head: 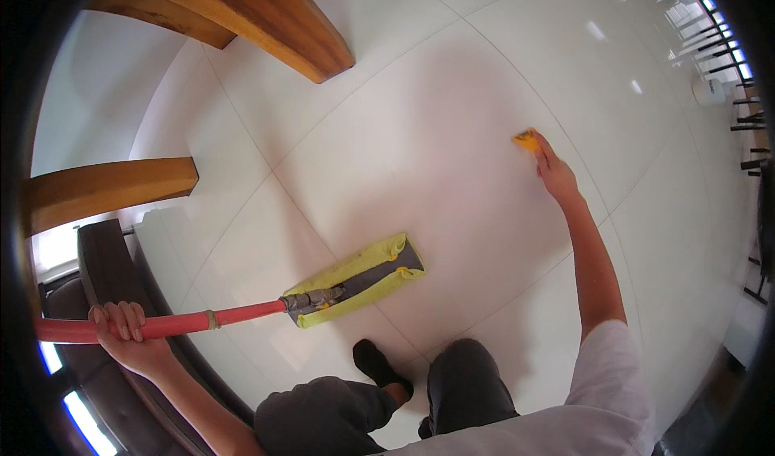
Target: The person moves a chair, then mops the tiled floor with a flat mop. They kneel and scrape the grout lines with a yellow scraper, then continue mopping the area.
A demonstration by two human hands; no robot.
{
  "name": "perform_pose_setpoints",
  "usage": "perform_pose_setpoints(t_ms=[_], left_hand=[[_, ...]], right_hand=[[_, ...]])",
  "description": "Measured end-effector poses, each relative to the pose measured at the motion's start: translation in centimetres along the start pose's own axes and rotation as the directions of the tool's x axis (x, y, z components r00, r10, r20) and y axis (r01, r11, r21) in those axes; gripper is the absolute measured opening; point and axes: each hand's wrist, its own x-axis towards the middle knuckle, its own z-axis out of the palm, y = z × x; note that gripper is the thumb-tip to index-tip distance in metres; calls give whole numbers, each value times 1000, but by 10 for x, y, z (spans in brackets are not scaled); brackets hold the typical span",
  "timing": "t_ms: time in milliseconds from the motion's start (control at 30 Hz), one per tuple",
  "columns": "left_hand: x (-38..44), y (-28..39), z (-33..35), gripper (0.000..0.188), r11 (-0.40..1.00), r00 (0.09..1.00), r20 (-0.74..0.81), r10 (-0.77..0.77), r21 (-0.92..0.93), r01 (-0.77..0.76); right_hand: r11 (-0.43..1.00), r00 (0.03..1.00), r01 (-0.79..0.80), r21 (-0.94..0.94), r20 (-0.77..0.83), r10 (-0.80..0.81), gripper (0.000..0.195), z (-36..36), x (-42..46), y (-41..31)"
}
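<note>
My left hand (pixel 130 338) is wrapped around the red handle (pixel 181 324) of a flat mop at the left. The mop head (pixel 369 273) rests on the floor in front of my feet, a dark plate with a yellow-green cloth folded over its long edges. Out to the right, my right hand (pixel 557 174) grips a small yellow-orange item (pixel 527 140) with a dark patch, perhaps a scraper or a pad, low over the tiles. Its underside is hidden, so I cannot tell whether it touches the floor.
Glossy white floor tiles (pixel 375 153) spread around me. Wooden furniture legs (pixel 266 20) stand at the upper left, another wooden leg (pixel 121 189) below them. A dark brown padded seat (pixel 109 383) lies at the left. A white container (pixel 707 91) and black chair legs (pixel 720 44) are far right.
</note>
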Motion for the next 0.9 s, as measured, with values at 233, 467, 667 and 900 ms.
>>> perform_pose_setpoints(t_ms=[233,467,667,900], left_hand=[[2,1,2,14,999,999,20,28,18,-28],[6,8,1,12,992,986,165,-8,-120,28],[-1,10,-11,11,997,996,85,-9,-82,16],[6,7,4,10,999,986,164,22,-47,-15]], right_hand=[[979,977,183,-86,-98,-191,35,0,172,-90],[980,972,179,-88,-140,-190,36,-7,229,-123],[979,989,121,-162,-64,-132,35,26,128,-82],[965,981,155,-210,-79,-175,31,13,192,-149]])
